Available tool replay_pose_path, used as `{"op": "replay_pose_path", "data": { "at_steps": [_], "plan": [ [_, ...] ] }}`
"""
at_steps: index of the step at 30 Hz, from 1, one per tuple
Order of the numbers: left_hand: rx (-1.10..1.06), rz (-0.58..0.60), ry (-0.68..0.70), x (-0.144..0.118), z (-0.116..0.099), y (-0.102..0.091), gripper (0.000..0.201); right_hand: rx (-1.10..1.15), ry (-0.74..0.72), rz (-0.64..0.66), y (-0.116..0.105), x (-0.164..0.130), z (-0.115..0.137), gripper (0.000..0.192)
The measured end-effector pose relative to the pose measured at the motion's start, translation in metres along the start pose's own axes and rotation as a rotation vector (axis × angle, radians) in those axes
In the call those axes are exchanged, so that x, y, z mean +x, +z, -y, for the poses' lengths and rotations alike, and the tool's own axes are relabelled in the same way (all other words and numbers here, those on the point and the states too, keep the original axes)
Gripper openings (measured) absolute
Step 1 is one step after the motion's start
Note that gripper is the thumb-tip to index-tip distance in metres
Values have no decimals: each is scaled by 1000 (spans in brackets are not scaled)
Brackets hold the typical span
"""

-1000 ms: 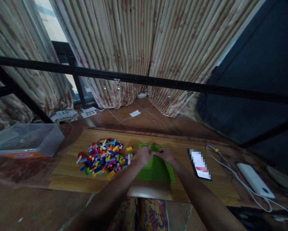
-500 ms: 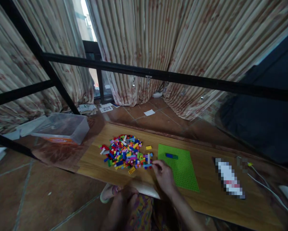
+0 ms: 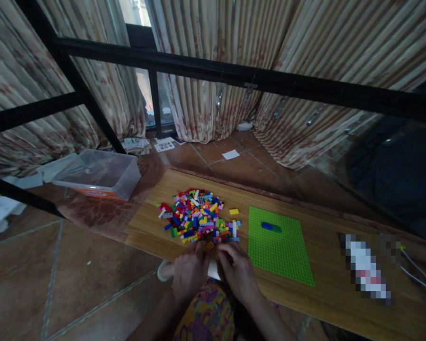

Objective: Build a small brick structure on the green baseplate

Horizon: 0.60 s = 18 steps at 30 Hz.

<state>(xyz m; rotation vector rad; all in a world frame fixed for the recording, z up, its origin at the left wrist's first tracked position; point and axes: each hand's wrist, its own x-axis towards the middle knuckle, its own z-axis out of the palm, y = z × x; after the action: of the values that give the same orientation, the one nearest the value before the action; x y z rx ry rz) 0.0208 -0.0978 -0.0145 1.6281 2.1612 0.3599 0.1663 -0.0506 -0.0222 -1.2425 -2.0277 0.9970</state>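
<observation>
Both hands, left hand (image 3: pixel 188 270) and right hand (image 3: pixel 237 271), pinch together at the board's near edge over something small, can't tell what. Green baseplate (image 3: pixel 280 246) has just one blue brick (image 3: pixel 270 227) on; brick pile (image 3: pixel 198 220) looks barely touched.

We note a board (image 3: pixel 156 227) of smooth, lightly glossy wood grain, carrying glossy plastic bricks (image 3: pixel 198 220) near its left edge. The green baseplate (image 3: pixel 280 246) looks studded matt plastic; the floor tiles (image 3: pixel 38 284) look glazed.
</observation>
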Motion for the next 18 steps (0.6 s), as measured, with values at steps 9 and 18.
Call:
{"op": "replay_pose_path", "data": {
  "at_steps": [9, 18],
  "plan": [
    [-502, -88, -37, -3, -5, 2, 23, 349, 275, -63, 0, -8, 8, 26],
    [-1019, 61, -26, -7, -41, 16, 30, 674, 389, -202, -10, -14, 16, 27]
  ]
}}
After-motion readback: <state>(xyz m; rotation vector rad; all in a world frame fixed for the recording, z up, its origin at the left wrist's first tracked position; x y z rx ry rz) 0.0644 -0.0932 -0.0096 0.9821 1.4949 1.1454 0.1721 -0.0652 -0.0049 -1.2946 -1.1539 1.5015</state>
